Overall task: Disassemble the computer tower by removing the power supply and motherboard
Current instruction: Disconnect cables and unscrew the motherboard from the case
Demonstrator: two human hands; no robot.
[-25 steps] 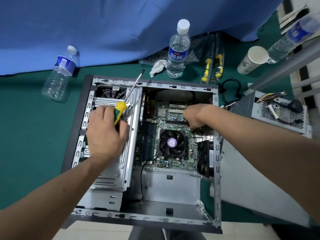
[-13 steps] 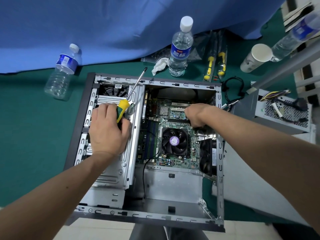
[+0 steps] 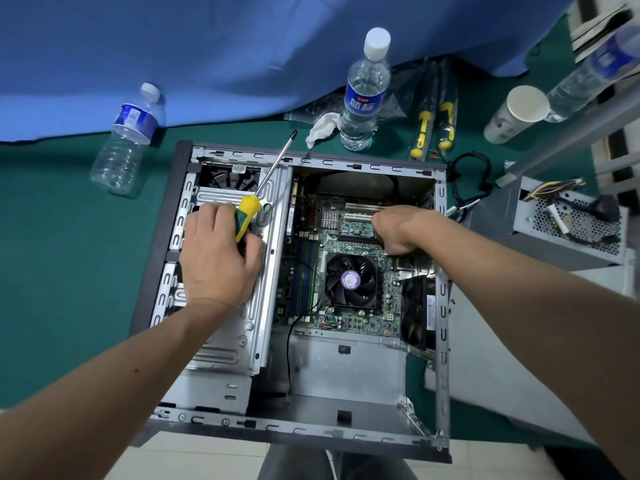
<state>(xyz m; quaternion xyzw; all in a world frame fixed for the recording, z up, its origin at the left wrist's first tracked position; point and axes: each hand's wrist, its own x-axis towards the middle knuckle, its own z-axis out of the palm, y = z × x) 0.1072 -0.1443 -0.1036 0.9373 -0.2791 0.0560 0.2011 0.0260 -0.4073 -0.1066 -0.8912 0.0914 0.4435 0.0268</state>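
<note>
Head view, near to far. Nearest me lies the open case (image 3: 441, 306), on its side on the green table (image 3: 69, 271), its near rim past the table edge. My left hand (image 3: 216, 261) rests on the drive cage (image 3: 249, 327) with its fingers curled round the handle of the screwdriver (image 3: 247, 216), whose shaft points away over the far rim. My right hand (image 3: 393, 230) is down inside the case with fingers curled at the motherboard (image 3: 346, 317), just beyond the CPU fan (image 3: 350, 279); what they pinch I cannot tell, since the hand hides it. The motherboard sits flat in the case, apparently not yet freed. The power supply (image 3: 571, 223) is already out, standing right of the case with its cables loose.

Risks, as I judge them: a pull at a connector or card with a latch engaged could flex the board; the black wire (image 3: 289, 358) running toward the near wall could snag when the board lifts; the idle screwdriver could slip off the cage onto the components.

Count: one case, one motherboard, one power supply; two fans seen on or beside the board and a third in the far left corner; three bottles, one cup, one screwdriver in hand and two packaged ones beyond.
</note>
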